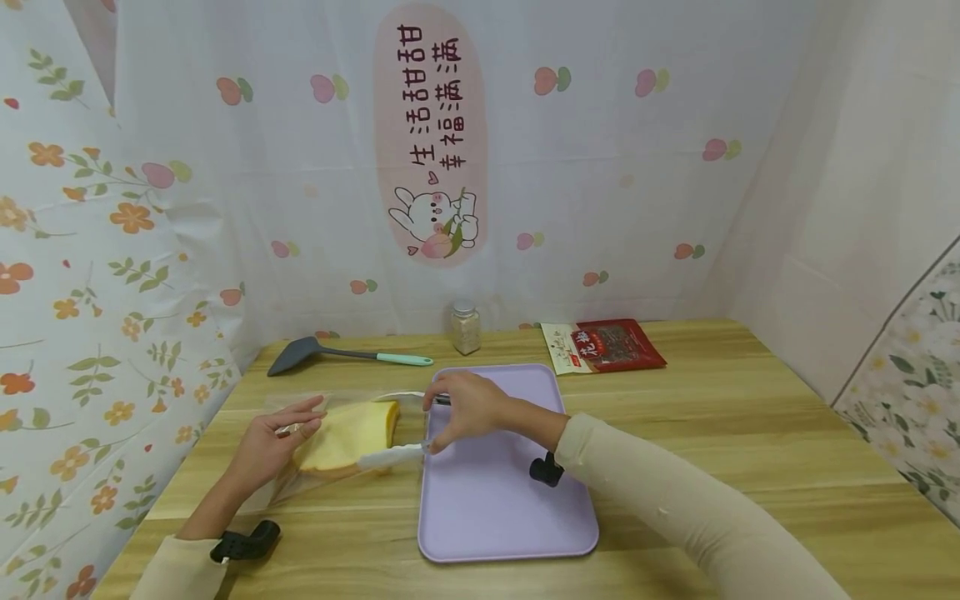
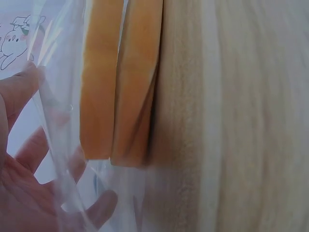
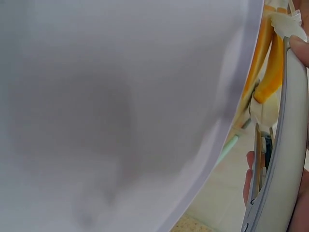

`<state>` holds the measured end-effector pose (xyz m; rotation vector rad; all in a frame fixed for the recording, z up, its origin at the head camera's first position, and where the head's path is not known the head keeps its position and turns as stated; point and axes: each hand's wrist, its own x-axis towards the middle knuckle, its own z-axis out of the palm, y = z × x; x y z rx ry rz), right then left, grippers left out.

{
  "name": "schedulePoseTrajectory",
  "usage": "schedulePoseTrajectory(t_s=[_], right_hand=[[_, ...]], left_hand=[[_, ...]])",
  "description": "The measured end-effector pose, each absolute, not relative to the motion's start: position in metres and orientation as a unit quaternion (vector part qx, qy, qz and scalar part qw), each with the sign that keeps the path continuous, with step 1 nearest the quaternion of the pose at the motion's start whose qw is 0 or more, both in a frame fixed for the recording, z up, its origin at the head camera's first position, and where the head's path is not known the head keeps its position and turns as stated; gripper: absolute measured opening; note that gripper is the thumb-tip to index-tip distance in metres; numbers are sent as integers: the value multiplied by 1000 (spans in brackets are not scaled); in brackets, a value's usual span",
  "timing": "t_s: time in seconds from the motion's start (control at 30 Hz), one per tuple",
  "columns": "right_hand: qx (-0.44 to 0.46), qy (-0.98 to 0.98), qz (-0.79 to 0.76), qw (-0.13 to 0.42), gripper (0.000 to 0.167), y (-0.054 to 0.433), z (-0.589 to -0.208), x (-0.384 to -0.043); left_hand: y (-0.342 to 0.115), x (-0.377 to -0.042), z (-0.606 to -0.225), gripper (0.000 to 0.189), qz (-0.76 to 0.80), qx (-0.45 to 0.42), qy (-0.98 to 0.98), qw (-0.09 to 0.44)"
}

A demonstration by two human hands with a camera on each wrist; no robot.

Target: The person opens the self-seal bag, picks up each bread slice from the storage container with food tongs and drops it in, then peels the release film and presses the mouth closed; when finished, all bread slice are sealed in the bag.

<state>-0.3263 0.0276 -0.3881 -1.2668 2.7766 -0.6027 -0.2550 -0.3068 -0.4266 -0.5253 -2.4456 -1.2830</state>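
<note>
Two thick slices of yellow bread (image 1: pixel 341 435) with orange-brown crusts (image 2: pixel 101 82) lie stacked inside a clear plastic bag (image 2: pixel 60 111) on the left of the table. My left hand (image 1: pixel 270 442) touches the bag's left end, its fingers spread and partly seen through the film in the left wrist view. With thumb and fingers on its two arms, my right hand (image 1: pixel 471 407) grips a pair of tongs (image 3: pixel 293 140) over the tray's left edge. The tongs' white tips (image 1: pixel 390 456) are spread wide at the bread's right end, one on the near side and one on the far side.
A lilac tray (image 1: pixel 510 517) lies under my right forearm. Behind it stand a small glass jar (image 1: pixel 467 328) with a silver lid and a red and cream packet (image 1: pixel 609 346). A dark spatula (image 1: pixel 348 353) with a mint handle lies at the back left, before a patterned curtain (image 1: pixel 300 183).
</note>
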Motion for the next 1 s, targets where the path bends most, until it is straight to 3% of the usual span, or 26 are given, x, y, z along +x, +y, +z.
schedulePoseTrajectory(t_s=[0.4,0.7,1.0], right_hand=[[-395,901,-176,16,50,21,-389,-324],[-400,905,-146,10,68,22,-389,-320],[-392,903,-175,5,69,25,-390,-316]], left_hand=[[-307,-255,-427,21,-444,-167,-867,152],[-307,-255,-427,20,-423,-167,-877,157],[-307,-258,-429,20,-433,-171,-871,155]])
